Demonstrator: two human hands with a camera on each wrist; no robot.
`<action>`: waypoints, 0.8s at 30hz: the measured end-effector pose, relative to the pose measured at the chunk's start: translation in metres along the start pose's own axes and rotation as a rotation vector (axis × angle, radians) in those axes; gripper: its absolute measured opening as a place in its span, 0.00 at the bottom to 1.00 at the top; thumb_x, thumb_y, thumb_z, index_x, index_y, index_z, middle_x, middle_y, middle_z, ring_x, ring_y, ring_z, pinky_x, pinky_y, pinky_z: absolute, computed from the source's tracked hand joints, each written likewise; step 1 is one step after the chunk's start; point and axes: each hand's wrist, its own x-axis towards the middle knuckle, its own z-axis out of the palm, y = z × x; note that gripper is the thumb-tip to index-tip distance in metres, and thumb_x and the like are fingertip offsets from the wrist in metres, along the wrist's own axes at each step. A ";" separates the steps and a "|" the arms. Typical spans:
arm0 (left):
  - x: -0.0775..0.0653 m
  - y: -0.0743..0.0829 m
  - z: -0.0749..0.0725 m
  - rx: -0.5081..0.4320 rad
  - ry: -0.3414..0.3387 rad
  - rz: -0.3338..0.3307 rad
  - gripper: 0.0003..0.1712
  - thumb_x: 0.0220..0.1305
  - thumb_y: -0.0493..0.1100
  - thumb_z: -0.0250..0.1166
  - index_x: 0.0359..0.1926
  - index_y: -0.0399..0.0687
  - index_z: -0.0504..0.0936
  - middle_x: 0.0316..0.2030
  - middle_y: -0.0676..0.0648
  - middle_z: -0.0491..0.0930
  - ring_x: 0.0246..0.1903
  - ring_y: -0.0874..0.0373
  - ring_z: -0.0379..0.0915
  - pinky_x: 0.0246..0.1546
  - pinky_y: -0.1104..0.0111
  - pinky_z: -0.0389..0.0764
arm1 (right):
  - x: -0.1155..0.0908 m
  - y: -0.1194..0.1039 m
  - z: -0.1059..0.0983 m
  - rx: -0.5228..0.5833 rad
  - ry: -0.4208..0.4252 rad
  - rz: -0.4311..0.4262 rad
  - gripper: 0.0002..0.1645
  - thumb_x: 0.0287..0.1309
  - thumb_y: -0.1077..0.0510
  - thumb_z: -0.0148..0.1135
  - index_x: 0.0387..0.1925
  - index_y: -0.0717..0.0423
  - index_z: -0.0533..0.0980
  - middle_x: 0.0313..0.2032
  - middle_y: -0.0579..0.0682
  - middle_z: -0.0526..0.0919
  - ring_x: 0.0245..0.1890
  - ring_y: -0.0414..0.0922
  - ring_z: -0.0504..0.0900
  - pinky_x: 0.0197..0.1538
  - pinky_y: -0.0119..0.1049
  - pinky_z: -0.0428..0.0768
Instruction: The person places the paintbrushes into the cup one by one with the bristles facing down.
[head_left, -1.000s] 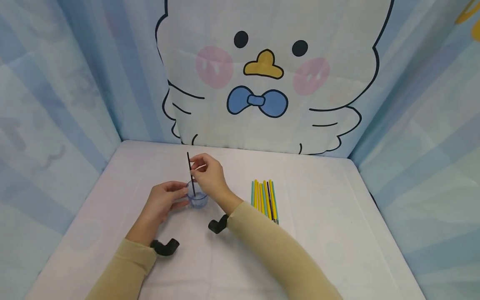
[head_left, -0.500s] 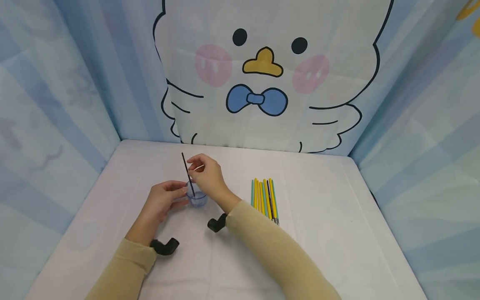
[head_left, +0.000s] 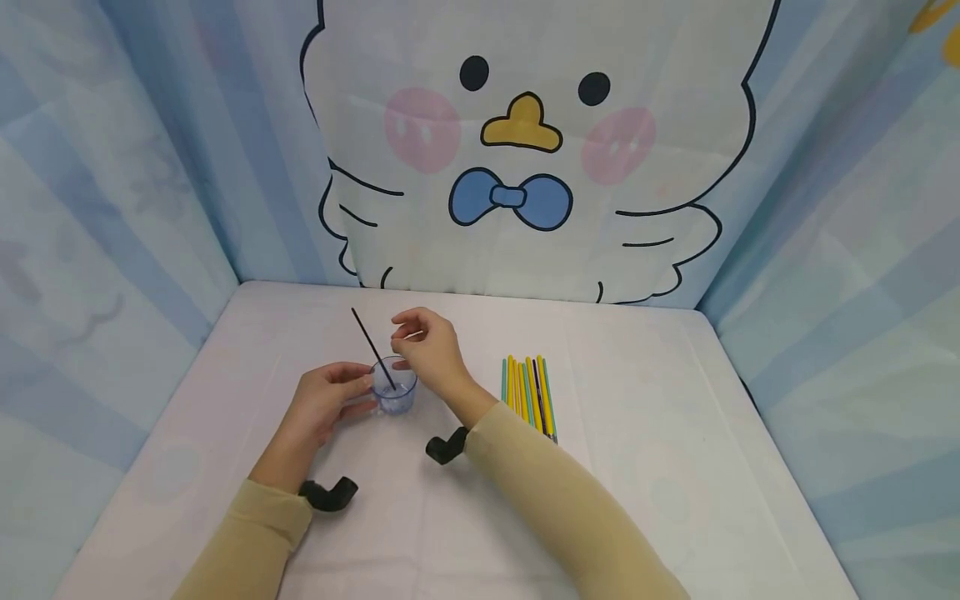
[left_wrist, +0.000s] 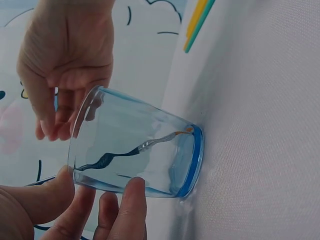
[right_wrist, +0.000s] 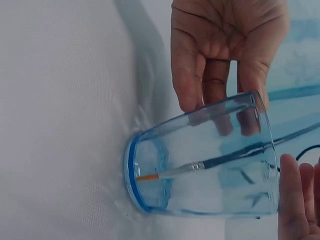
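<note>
Brush (head_left: 371, 343) leans in clear cup (head_left: 395, 403)

At left, the left hand (head_left: 324, 402) holds the cup's side, thumb and fingers bent around it. The cup stands upright on the desk (head_left: 675, 433), the brush inside, orange tip at the bottom, handle slanting left above the rim. Just right, the right hand (head_left: 435, 352) holds nothing, fingers loosely bent beside the rim. Farther right lies a row of colourful sticks (head_left: 529, 387), partly behind the sleeve (head_left: 558, 500).

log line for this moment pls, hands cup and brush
left hand: holds clear cup | right hand: beside cup, holding nothing | brush: tilted in cup, bristles down | colored sticks: on table
</note>
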 end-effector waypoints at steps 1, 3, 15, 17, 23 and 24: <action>0.000 0.000 0.000 0.003 0.000 -0.003 0.24 0.76 0.35 0.67 0.68 0.30 0.77 0.59 0.37 0.79 0.48 0.58 0.82 0.50 0.65 0.94 | 0.000 0.001 -0.003 0.010 0.003 0.006 0.18 0.66 0.73 0.67 0.54 0.59 0.82 0.40 0.52 0.83 0.36 0.42 0.86 0.39 0.44 0.96; 0.000 -0.001 0.000 0.007 -0.003 -0.004 0.25 0.76 0.35 0.67 0.68 0.30 0.77 0.61 0.35 0.78 0.49 0.56 0.82 0.50 0.64 0.93 | -0.001 0.002 -0.008 0.023 0.013 0.014 0.18 0.66 0.73 0.67 0.55 0.59 0.82 0.40 0.52 0.83 0.36 0.42 0.85 0.38 0.43 0.96; -0.002 -0.006 -0.002 -0.005 -0.023 -0.002 0.25 0.76 0.34 0.66 0.69 0.29 0.75 0.57 0.40 0.78 0.49 0.57 0.81 0.52 0.64 0.93 | -0.014 0.006 -0.043 0.032 0.062 0.047 0.18 0.66 0.71 0.67 0.55 0.58 0.81 0.41 0.54 0.83 0.38 0.47 0.86 0.38 0.44 0.96; -0.002 -0.006 -0.001 -0.015 -0.028 0.002 0.25 0.76 0.34 0.67 0.69 0.29 0.75 0.56 0.41 0.79 0.49 0.57 0.81 0.52 0.64 0.93 | -0.018 0.006 -0.050 0.026 0.071 0.050 0.17 0.67 0.70 0.67 0.55 0.57 0.81 0.41 0.54 0.83 0.37 0.47 0.87 0.39 0.44 0.96; 0.000 -0.004 0.000 -0.007 -0.019 -0.008 0.24 0.76 0.35 0.67 0.68 0.31 0.76 0.55 0.43 0.79 0.49 0.57 0.82 0.51 0.65 0.93 | -0.026 0.004 -0.067 0.009 0.099 0.059 0.16 0.69 0.68 0.67 0.56 0.55 0.81 0.40 0.51 0.83 0.38 0.45 0.88 0.40 0.44 0.96; 0.000 -0.003 0.000 -0.007 -0.016 -0.010 0.24 0.76 0.34 0.67 0.68 0.31 0.76 0.55 0.43 0.79 0.49 0.57 0.82 0.51 0.65 0.93 | -0.027 0.004 -0.069 0.012 0.103 0.058 0.17 0.69 0.68 0.67 0.56 0.55 0.81 0.41 0.51 0.83 0.38 0.45 0.88 0.40 0.44 0.96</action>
